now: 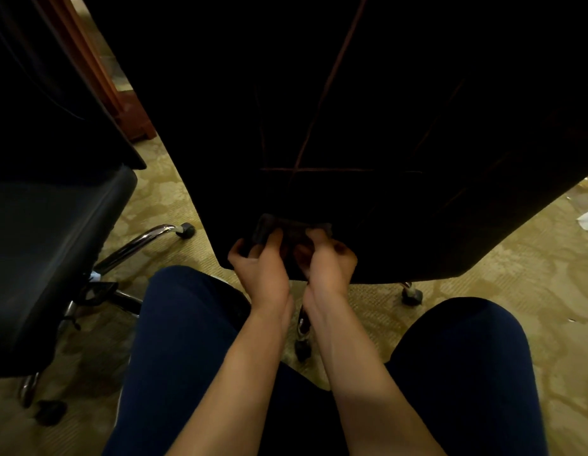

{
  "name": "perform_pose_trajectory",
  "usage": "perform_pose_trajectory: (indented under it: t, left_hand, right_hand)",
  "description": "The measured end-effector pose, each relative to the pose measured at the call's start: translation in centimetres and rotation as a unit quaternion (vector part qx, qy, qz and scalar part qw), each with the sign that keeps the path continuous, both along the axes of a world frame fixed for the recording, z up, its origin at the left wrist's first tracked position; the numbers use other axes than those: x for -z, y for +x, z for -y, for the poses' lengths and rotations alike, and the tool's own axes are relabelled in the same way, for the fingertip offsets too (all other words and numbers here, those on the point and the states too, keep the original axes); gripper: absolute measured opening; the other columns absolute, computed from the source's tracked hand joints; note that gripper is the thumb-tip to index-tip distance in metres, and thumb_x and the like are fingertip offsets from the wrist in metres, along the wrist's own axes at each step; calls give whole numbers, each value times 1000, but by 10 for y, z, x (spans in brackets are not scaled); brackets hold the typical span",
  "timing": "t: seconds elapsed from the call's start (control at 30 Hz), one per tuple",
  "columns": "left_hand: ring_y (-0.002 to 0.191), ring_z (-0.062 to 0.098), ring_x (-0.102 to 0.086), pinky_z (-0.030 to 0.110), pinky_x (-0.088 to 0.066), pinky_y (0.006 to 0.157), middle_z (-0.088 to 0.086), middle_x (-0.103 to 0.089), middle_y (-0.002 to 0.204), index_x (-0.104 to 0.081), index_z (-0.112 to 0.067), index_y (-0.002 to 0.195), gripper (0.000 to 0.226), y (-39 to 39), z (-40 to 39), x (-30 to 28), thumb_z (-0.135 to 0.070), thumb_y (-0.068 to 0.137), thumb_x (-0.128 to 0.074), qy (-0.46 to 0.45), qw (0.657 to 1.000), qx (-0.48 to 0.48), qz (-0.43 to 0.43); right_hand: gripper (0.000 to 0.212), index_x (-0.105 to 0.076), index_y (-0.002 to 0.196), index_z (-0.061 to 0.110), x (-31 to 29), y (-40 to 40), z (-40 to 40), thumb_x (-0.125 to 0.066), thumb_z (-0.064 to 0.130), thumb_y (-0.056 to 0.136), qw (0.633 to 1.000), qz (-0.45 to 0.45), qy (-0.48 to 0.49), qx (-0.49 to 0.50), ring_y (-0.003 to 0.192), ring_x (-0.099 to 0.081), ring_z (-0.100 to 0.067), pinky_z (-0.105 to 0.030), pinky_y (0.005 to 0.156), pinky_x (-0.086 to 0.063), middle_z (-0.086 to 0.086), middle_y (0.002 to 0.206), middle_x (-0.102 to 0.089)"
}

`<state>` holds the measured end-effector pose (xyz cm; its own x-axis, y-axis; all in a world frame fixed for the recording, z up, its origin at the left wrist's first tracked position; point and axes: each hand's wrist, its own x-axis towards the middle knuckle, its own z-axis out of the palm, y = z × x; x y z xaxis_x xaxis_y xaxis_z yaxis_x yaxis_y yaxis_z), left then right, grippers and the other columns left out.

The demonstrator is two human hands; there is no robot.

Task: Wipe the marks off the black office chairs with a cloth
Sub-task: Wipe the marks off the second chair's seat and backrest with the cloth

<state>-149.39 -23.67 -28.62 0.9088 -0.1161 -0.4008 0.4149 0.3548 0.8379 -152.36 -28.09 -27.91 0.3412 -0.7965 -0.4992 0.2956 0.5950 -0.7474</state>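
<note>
Both hands meet at the lower edge of the big black chair back [368, 126] in the middle of the view. The left hand [263, 268] and right hand [325, 264] each pinch a dark cloth [286, 228] held against the chair; in the dim light its outline is hard to trace. A second chair [49, 245] stands at left on the carpet [516, 274].

A single head-worn wide-angle view looks forward and steeply down, very close to the large black stitched office chair back [368, 126] filling the upper frame. Below that chair back lie the wearer's forearms and dark-blue-trousered knees [187, 324]; left of it, patterned beige carpet [174, 199].
</note>
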Motion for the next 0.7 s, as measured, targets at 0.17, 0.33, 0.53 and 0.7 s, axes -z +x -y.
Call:
perform_pose_trajectory:
  t: [0.17, 0.33, 0.53, 0.7]
  left_hand:
    - [90, 25, -69, 31, -56, 71, 17, -69, 105, -58, 5, 122, 40, -1, 10, 16, -3, 85, -70, -27, 997, -14, -77]
    - [75, 26, -70, 24, -55, 52, 21, -68, 98, -57, 8, 110, 32, -15, 11, 20, 2, 82, -71, -7, 985, -53, -161]
    - [67, 21, -67, 24, -57, 52, 15, -66, 86, -62, 3, 101, 11, -16, 11, -3, 3, 90, -63, -117, 972, -9, -204]
    - [83, 18, -73, 25, -59, 74, 9, -74, 92, -70, -7, 99, 11, -11, 6, -15, -3, 90, -66, -47, 997, 55, -28]
  right_hand:
    - [10, -62, 91, -6, 11, -1, 0, -67, 0, 84, 998, -43, -39, 29, 67, -69, -22, -28, 56, -54, -12, 76, -69]
    - [12, -60, 95, -7, 33, -5, 0, -64, -7, 84, 997, -70, 17, 29, 69, -67, -28, -27, 51, -55, -20, 84, -66]
    - [4, -63, 85, -2, 16, -9, 5, -67, -2, 83, 997, -76, -10, 26, 68, -66, -28, -32, 58, -55, -15, 74, -66]
    - [7, -65, 90, 3, -7, -15, 13, -70, 5, 84, 994, -28, -97, 49, 68, -68, -16, -22, 57, -51, -7, 77, -70]
